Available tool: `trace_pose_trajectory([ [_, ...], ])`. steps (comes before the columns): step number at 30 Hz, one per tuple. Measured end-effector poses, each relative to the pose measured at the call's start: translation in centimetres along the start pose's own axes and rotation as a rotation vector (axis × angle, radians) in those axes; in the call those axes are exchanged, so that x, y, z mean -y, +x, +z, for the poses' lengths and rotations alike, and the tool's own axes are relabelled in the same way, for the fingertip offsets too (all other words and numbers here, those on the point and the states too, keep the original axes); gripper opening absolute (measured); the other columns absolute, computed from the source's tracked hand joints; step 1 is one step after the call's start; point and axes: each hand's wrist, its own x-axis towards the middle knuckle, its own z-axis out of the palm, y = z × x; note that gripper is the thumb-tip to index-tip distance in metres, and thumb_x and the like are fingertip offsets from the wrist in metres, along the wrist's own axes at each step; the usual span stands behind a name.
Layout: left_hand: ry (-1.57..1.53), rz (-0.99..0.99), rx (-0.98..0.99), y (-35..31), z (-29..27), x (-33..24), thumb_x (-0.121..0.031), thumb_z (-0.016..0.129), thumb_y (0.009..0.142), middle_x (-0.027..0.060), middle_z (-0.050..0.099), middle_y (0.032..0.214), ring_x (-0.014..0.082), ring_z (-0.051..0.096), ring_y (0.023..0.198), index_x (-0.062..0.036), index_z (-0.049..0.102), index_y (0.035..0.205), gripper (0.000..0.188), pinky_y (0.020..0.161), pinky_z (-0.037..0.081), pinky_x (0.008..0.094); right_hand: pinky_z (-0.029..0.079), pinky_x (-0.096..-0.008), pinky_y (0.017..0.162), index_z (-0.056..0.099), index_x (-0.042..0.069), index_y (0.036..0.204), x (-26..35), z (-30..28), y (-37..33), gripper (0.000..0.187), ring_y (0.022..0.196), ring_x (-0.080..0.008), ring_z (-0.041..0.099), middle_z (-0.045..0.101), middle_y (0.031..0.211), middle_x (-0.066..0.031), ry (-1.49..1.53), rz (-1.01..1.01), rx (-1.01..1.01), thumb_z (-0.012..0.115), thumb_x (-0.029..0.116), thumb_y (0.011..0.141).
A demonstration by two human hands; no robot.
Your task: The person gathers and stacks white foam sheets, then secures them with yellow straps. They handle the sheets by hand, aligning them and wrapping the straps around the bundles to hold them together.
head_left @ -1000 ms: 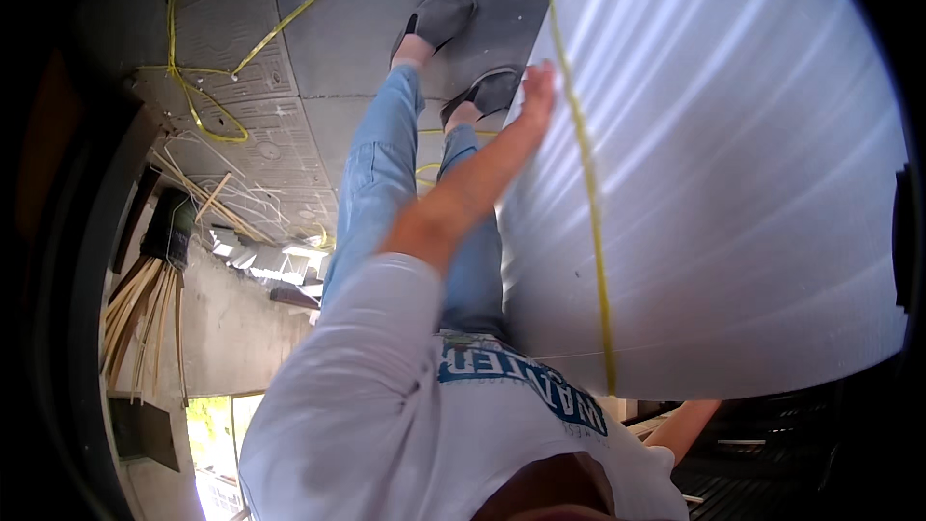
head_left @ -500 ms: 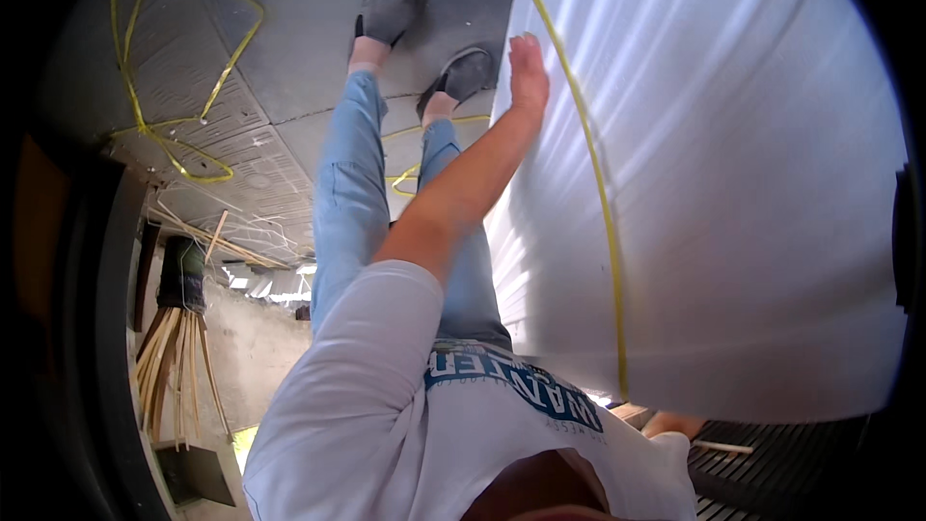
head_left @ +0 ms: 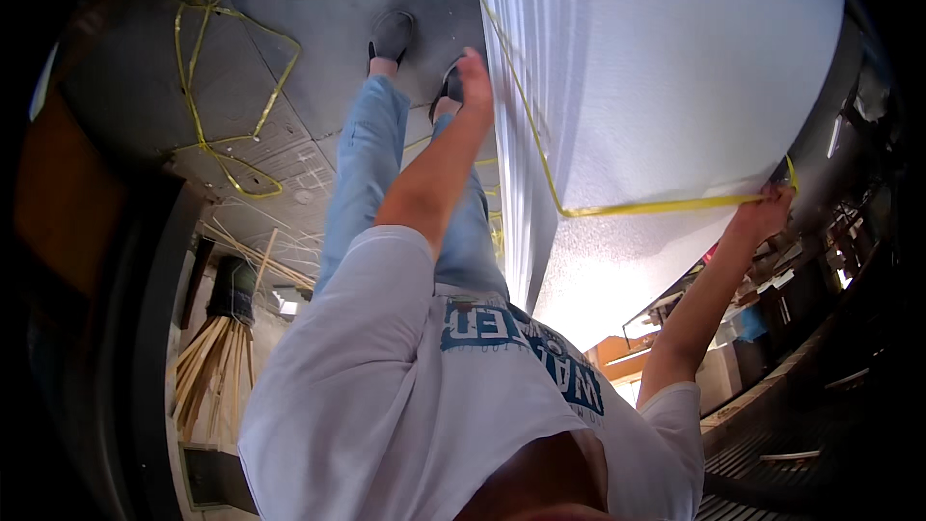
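A tall stack of white sheets [head_left: 666,87], layered along its left edge, stands at my right side. A yellow plastic strap [head_left: 656,205] runs down its edge, bends at a corner and crosses to the right. At the far end of that run, my right hand [head_left: 762,217] is closed on the strap, and a short end loops above the fingers. My left hand [head_left: 476,82] is raised beside the stack's layered edge, its fingers stretched out and nothing visible in it. Whether it touches the sheets I cannot tell.
Loose yellow strap [head_left: 198,68] lies in loops on the grey floor at left. A bundle of thin wooden sticks [head_left: 217,367] stands at lower left, near a dark post [head_left: 145,328]. Dark slatted surfaces [head_left: 752,482] fill the lower right, with clutter behind my right arm.
My right hand has come up from the lower edge, out to the right, with the strap. The strap now bends across the stack instead of running straight down. My left hand sits slightly lower and further left.
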Motion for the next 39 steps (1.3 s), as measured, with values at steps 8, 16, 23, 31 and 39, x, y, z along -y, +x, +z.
trace_pose_trajectory([
  [8,0.731,1.11,0.106,-19.8,0.9,-17.2,-0.029,0.045,0.099,0.0188,0.032,0.147,0.0294,0.034,0.133,0.0034,0.032,0.141,0.055,0.111,0.026,0.0388,0.028,-0.0269,0.046,0.058,0.006,0.068,-2.3,-2.7,2.5,0.026,0.05,-0.0078,0.038,0.043,0.057,0.0024,0.129,-0.072,0.08,0.056,0.02,0.089],
  [16,1.533,1.904,0.96,-38.0,25.0,-13.1,-0.012,0.066,0.083,0.0152,0.057,0.117,0.0296,0.054,0.102,-0.0015,0.053,0.123,0.043,0.086,0.045,0.0381,0.032,-0.0228,0.049,0.062,0.004,0.071,0.3,-3.3,-0.1,0.036,0.054,-0.004,0.038,0.046,0.059,0.0048,0.4,0.045,0.103,0.057,0.029,0.096],
  [23,1.872,2.035,1.024,-31.4,32.3,-5.2,-0.012,0.063,0.084,0.0078,0.056,0.084,0.0264,0.059,0.074,-0.0061,0.056,0.1,0.019,0.062,0.049,0.0382,0.034,-0.024,0.053,0.065,0.002,0.081,1.6,-3.9,-0.5,0.032,0.058,-0.0069,0.037,0.045,0.061,0.0032,0.274,-0.092,0.157,0.055,0.027,0.097],
  [31,1.449,1.586,1.417,-31.8,37.5,-3.6,-0.001,0.059,0.084,0.0105,0.064,0.093,0.0251,0.061,0.079,-0.0013,0.056,0.089,0.006,0.071,0.05,0.0367,0.044,-0.0268,0.06,0.066,0.001,0.086,1.2,-4.7,-0.4,0.018,0.063,-0.0143,0.053,0.06,0.074,-0.007,0.296,-0.154,0.002,0.053,0.009,0.094],
  [39,1.684,1.605,1.741,-29.8,40.2,-3.6,-0.001,0.066,0.074,0.0095,0.064,0.085,0.0295,0.06,0.08,-0.0049,0.062,0.089,0.016,0.072,0.047,0.0397,0.048,-0.0327,0.076,0.07,0.008,0.099,2.3,-8.0,1.2,0.02,0.094,-0.0226,0.06,0.064,0.105,-0.0038,-0.337,-0.722,0.26,0.062,0.001,0.083],
])
